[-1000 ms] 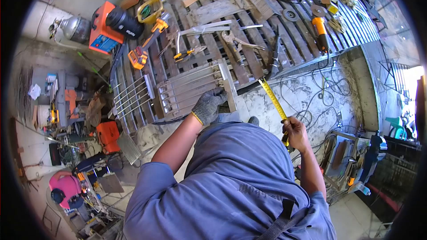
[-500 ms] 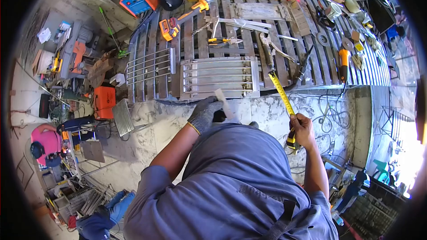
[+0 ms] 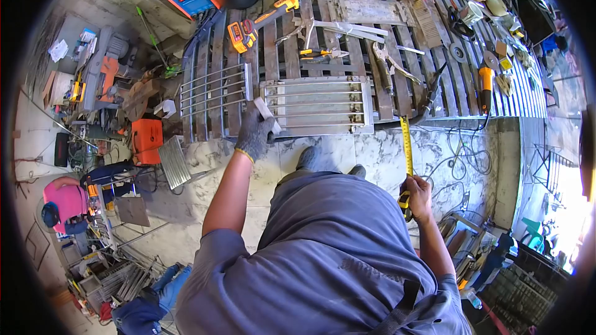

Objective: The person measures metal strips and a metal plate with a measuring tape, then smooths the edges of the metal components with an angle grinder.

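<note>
Pale marbled floor (image 3: 372,149) underfoot, with black cables (image 3: 462,155) snaking across it on the right. A slatted metal tabletop (image 3: 434,87) spans the top in hard daylight. An orange box (image 3: 148,139) sits on the floor at left, and a person in pink (image 3: 62,201) is down among clutter. White glare (image 3: 580,211) floods the far right.

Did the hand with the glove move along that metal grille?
Yes. The gloved left hand went from the right end of the metal grille to its left end.
</note>
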### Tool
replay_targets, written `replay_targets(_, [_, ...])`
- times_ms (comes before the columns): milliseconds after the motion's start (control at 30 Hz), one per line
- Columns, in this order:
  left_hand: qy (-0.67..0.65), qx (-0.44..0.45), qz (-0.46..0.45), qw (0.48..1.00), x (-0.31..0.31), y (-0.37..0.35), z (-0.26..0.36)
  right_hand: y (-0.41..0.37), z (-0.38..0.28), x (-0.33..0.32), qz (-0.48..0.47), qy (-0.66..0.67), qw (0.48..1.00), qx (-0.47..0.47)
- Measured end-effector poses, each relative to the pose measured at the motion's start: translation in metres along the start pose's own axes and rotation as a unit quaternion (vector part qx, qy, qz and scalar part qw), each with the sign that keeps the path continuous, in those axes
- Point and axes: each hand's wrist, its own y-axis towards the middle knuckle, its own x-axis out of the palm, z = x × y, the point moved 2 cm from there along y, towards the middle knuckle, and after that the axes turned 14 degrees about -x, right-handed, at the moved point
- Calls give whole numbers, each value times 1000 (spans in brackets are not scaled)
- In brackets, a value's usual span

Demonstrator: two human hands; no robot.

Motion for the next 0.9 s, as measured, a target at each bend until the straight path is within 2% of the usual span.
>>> replay_targets(33, [40,48,12,998,-4,15,10,-2,1,0,13,-4,1000,-1])
replay_targets(100, [204,135,64,968,-19,58,24,-6,8,2,22,-3,1000,-2])
replay_targets(133, [206,148,66,965,-17,55,51,-9,2,7,25,1,1000,0])
replay_targets(233, [298,220,86,925,-18,147,47,-18,-11,16,40,-7,999,3])
replay_targets(333, [395,249,115,877,-5,197,61,-24,-19,19,62,-67,996,2])
replay_targets(433, [382,231,60,893,10,227,69,-32,-21,28,102,-71,992,-6])
replay_targets(467, [421,199,35,884,14,237,71,-35,-19,30,100,-76,992,17])
replay_targets(567, [475,250,177,825,29,189,105,-44,-60,53,148,-214,964,45])
replay_targets(600, [423,310,152,838,33,188,100,-43,-70,57,133,-240,959,74])
replay_targets(700, [418,361,27,833,57,144,106,-41,-57,71,169,-265,945,94])
replay_targets(733, [404,410,2,818,66,129,97,-40,-43,76,180,-297,936,54])
replay_targets(767, [389,456,-24,800,74,114,88,-37,-52,82,139,-283,947,60])
replay_targets(833, [413,437,-113,791,95,91,72,-24,-83,95,57,-251,963,80])
replay_targets(900, [476,433,-113,757,115,63,70,-6,-99,107,71,-280,955,64])
